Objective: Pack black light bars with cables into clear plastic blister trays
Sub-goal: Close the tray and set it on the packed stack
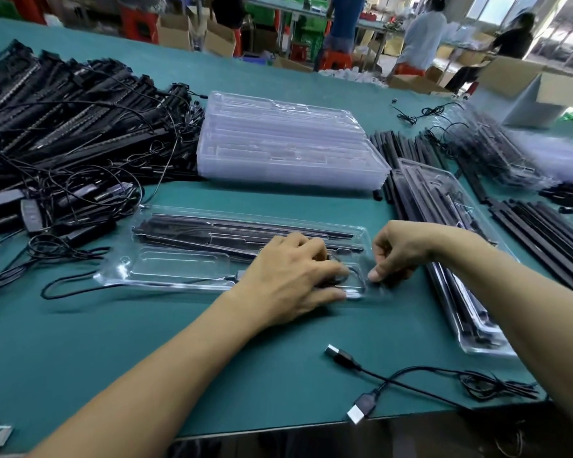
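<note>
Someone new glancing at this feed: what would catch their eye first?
Both hands meet at the right end of the part-filled clear tray in the centre: the left hand curls over a black cable, the right hand works beside it. At left sprawls a heap of light bars; behind stands a stack of empty trays.

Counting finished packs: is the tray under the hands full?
Part empty: light bars lie in the far slots of the tray; its near-left pocket is bare.

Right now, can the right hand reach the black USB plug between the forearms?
Probably yes. The USB plug lies on bare mat with nothing over it, close behind the right hand. That hand pinches at the tray end, so it must let go first.
</note>
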`<state>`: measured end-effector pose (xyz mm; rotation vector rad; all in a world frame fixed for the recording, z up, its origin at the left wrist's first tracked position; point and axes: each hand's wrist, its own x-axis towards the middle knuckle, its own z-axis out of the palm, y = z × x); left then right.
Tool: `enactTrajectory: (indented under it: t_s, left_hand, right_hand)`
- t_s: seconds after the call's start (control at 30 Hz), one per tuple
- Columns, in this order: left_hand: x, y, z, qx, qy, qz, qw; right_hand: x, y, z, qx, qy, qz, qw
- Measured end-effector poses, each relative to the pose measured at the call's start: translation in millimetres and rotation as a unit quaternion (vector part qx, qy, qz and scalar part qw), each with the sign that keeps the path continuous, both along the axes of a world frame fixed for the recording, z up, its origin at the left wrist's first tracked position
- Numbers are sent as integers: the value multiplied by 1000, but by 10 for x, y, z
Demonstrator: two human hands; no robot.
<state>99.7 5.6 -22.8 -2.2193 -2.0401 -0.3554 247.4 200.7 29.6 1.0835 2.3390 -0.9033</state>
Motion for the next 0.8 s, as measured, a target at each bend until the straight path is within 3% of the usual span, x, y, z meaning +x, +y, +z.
enactTrajectory:
  t_s: [0.1,0.33,0.5,0.63,0.8]
  left_hand:
    - [40,-11,-40,3,27,-1,1000]
    - [9,87,-19,-32,-18,-23,999]
    - [99,53,2,0,15,-21,1000]
    - [159,28,-67,25,34,-3,999]
    - [152,114,-39,13,31,-3,999]
  right_hand:
    - [12,-2,-10,-10,7,2,1000]
    - [88,-43,-4,-29,53,-25,998]
    - [158,-106,-48,-54,90,-61,993]
    - [137,-67,-45,-100,81,-110,986]
    - [4,19,5,-63,-1,-93,994]
